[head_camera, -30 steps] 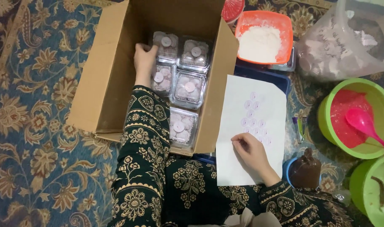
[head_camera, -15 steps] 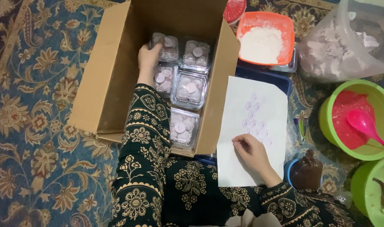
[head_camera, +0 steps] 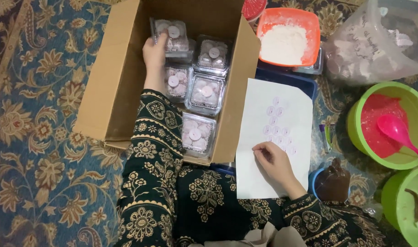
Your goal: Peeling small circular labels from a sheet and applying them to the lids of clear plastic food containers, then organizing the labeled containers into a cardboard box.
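We are gripping a clear plastic container point(head_camera: 171, 37) of pale round sweets with our left hand point(head_camera: 155, 54), holding it tilted at the far left of the cardboard box point(head_camera: 109, 87), above the other containers point(head_camera: 204, 91) packed there. Our right hand point(head_camera: 272, 160) is pinching at the white sticker sheet point(head_camera: 273, 183) lying beside the box, fingers curled onto it. An orange tub of white powder point(head_camera: 286, 41) and a green bowl point(head_camera: 355, 123) with a pink spoon point(head_camera: 396, 130) are sitting further right on the patterned carpet point(head_camera: 39, 151).
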